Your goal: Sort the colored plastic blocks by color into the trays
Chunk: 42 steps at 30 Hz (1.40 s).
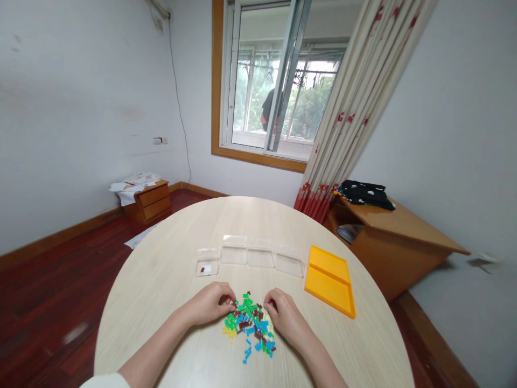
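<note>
Bricks (244, 325), small and mixed in colour, in a loose heap on the near half of a pale round table (189, 355), between two bare hands. Blue ones strewn on the near side of the heap, yellow at its left edge, green mostly farther back, brown scattered through, cream on the right.

At the heap's far left edge, left hand (210, 302), thumb and fingertips drawn close together, against or just beside some bricks; too small to tell whether clamped on one. At the far right edge, right hand (285, 311), fingers curled in toward the thumb, tips near the cream bricks; here too, impossible to tell a grip from a mere touch.

Beyond the hands, a row of clear boxes: small box (207, 275) at the left end with a brown piece (202, 270) inside, then three larger boxes (260, 257) side by side. Right of the row, a yellow tray (326, 292), split into two compartments.

Past the table, on the left, a low cabinet (155, 203) topped with papers (135, 186); on the right, a desk (407, 221) with dark cloth (365, 194). Farther off, a curtain (347, 118) beside a sliding window (258, 59); through the glass, part of a person (269, 105).
</note>
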### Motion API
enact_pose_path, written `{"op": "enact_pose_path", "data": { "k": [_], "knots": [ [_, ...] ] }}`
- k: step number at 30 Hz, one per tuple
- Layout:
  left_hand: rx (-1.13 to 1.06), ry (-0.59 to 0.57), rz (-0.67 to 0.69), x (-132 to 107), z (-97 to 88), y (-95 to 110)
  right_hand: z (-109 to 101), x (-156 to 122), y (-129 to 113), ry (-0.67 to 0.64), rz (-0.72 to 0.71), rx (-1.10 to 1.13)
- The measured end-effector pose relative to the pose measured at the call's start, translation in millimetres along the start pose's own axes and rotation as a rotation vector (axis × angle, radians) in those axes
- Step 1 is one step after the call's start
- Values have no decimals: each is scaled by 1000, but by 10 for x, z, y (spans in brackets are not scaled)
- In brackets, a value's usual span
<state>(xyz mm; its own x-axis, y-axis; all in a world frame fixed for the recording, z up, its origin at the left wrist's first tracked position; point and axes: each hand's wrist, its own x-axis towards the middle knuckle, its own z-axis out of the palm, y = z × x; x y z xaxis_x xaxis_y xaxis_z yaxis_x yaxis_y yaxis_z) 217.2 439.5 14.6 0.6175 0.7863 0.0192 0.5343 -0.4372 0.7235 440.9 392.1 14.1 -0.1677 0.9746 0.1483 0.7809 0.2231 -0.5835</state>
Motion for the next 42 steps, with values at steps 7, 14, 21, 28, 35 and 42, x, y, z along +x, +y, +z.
{"op": "enact_pose_path", "data": {
  "k": [7,14,21,28,35,42],
  "knots": [
    [13,-4,29,9,13,4,96,55,8,45,6,-66],
    [7,26,56,-3,31,61,199,60,54,95,42,-245],
    [-81,76,16,14,58,32,139,32,62,158,50,-227],
    [-158,412,17,73,-93,-139,124,24,42,161,7,-118],
    [-97,574,-3,100,-155,-274,77,117,172,221,-110,62],
    [220,752,-156,63,-261,-467,-271,564,639,600,-28,32]
  ]
}}
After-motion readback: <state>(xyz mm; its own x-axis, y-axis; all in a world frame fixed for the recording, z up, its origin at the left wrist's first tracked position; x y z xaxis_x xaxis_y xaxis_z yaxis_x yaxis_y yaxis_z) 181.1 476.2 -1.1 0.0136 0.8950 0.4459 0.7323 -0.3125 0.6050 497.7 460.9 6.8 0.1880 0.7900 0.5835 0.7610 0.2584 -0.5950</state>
